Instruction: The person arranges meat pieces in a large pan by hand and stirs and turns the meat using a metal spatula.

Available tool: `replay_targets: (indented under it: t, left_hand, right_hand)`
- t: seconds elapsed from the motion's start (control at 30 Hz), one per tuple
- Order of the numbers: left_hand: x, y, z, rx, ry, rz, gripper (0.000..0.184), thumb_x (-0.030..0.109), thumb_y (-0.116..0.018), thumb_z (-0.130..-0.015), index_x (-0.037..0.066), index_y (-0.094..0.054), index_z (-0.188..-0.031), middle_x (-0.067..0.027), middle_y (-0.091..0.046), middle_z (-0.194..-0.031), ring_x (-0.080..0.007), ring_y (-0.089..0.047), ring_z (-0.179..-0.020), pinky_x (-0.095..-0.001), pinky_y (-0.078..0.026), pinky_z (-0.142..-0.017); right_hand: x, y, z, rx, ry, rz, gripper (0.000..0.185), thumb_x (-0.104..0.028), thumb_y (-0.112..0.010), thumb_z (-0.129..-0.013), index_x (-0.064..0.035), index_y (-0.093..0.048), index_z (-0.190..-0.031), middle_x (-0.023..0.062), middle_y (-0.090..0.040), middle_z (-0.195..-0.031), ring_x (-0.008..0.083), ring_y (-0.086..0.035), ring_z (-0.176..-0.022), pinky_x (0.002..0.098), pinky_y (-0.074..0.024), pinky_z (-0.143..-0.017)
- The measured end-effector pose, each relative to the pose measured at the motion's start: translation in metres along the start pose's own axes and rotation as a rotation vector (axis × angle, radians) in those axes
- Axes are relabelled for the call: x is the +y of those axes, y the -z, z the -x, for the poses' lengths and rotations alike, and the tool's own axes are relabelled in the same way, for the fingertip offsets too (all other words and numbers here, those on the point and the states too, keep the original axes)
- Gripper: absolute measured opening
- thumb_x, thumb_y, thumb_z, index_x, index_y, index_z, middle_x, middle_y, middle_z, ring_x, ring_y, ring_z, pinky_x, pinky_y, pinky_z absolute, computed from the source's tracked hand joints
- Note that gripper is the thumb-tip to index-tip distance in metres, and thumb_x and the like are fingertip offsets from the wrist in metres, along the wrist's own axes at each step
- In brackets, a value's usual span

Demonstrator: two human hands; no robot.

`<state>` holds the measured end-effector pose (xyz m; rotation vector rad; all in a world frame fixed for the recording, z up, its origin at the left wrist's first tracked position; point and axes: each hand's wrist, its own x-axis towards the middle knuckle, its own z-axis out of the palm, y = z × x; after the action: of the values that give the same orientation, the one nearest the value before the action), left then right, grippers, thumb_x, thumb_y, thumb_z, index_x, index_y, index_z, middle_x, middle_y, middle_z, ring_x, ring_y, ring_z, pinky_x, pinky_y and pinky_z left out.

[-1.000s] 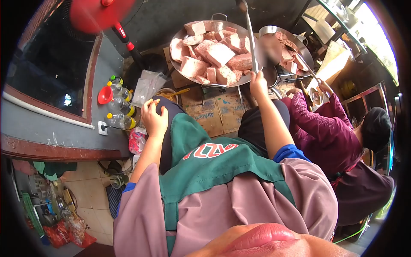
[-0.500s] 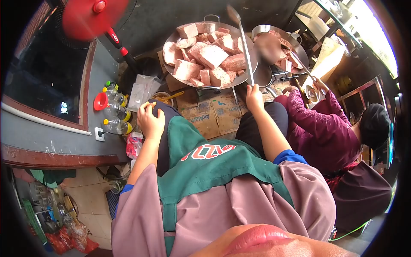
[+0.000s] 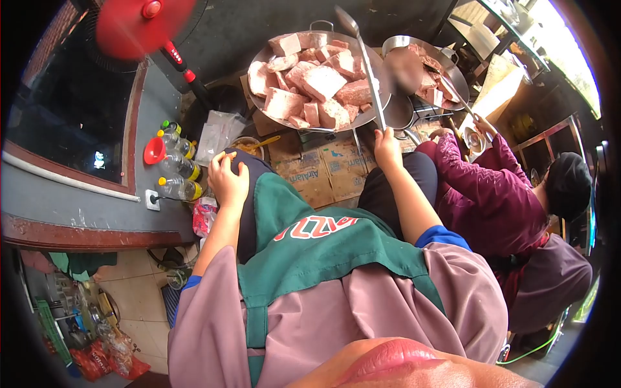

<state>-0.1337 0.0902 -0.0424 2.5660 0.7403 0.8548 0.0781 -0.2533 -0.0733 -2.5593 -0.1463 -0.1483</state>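
Long-handled ladle (image 3: 367, 61) held in right hand (image 3: 388, 147); grip closed, clamped on near end of handle. Ladle slanted over right part of large pan (image 3: 264, 54), head raised toward far side, past far rim; contact with rim cannot be told. Left hand (image 3: 228, 181) rested on left knee, fingers loosely bent and apart, nothing seen held.

Large pan filled with pinkish chunks (image 3: 323, 83), blocky, piled unevenly, some above rim level. Smaller pan (image 3: 463, 85) placed at right, also loaded with similar pieces (image 3: 432, 83); its left part covered by a blurred patch. Dark saucepan (image 3: 396, 113) seen between the two pans, nearer side. Utensil (image 3: 457, 96) reached into smaller pan, held by co-worker (image 3: 495, 207) in maroon top, seated at right.

Printed cardboard (image 3: 317, 181) laid flat on near side of large pan, between the knees. Bowl (image 3: 257, 154) with yellow-handled utensil (image 3: 268, 140) set near left knee; clear plastic bag (image 3: 213, 139) just left of it. Capped bottles (image 3: 181, 167) lined up along left wall, red funnel (image 3: 154, 150) beside them. Red fan (image 3: 139, 27) stood at far left, blades blurred. Green apron (image 3: 323, 249) worn over lap, lettering partly folded.
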Motion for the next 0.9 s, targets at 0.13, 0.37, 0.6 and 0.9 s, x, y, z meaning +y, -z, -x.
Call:
replay_targets:
  t: [0.13,0.37,0.6,0.9]
  left_hand:
    - [0.001,0.000,0.000,-0.006,0.004,-0.011,0.029,0.020,-0.066,-0.075,0.011,-0.066,-0.103,-0.0063,-0.055,-0.118,-0.0276,-0.048,-0.116,-0.0466,-0.038,-0.096]
    - [-0.002,0.002,0.002,-0.003,-0.002,-0.007,0.029,0.020,-0.065,-0.076,0.011,-0.066,-0.103,-0.0063,-0.055,-0.117,-0.0274,-0.048,-0.117,-0.0466,-0.038,-0.097]
    - [0.003,0.003,0.001,-0.004,0.014,-0.033,0.028,0.020,-0.065,-0.076,0.011,-0.066,-0.102,-0.0066,-0.055,-0.117,-0.0274,-0.048,-0.117,-0.0460,-0.038,-0.097]
    - [-0.002,0.003,0.001,0.000,0.011,-0.011,0.029,0.019,-0.066,-0.076,0.010,-0.065,-0.103,-0.0070,-0.055,-0.118,-0.0280,-0.048,-0.117,-0.0460,-0.038,-0.096]
  right_hand:
    - [0.029,-0.028,-0.015,-0.266,-0.016,0.115,0.042,-0.039,-0.045,-0.097,0.0016,-0.053,-0.104,0.0298,-0.064,-0.092,0.0445,-0.064,-0.084,0.0506,-0.0503,-0.076]
    - [0.009,0.010,-0.018,0.005,0.143,-0.112,0.042,-0.039,-0.046,-0.097,0.0013,-0.053,-0.103,0.0267,-0.064,-0.083,0.0425,-0.064,-0.074,0.0509,-0.0489,-0.067]
    - [0.048,-0.048,-0.027,-0.075,0.010,0.228,0.040,-0.040,-0.046,-0.097,-0.0016,-0.047,-0.105,0.0223,-0.065,-0.079,0.0410,-0.064,-0.066,0.0509,-0.0503,-0.062]
    - [-0.011,0.014,-0.027,-0.065,0.005,-0.146,0.036,-0.039,-0.045,-0.098,-0.0026,-0.047,-0.099,0.0192,-0.057,-0.068,0.0363,-0.056,-0.059,0.0489,-0.0457,-0.056]
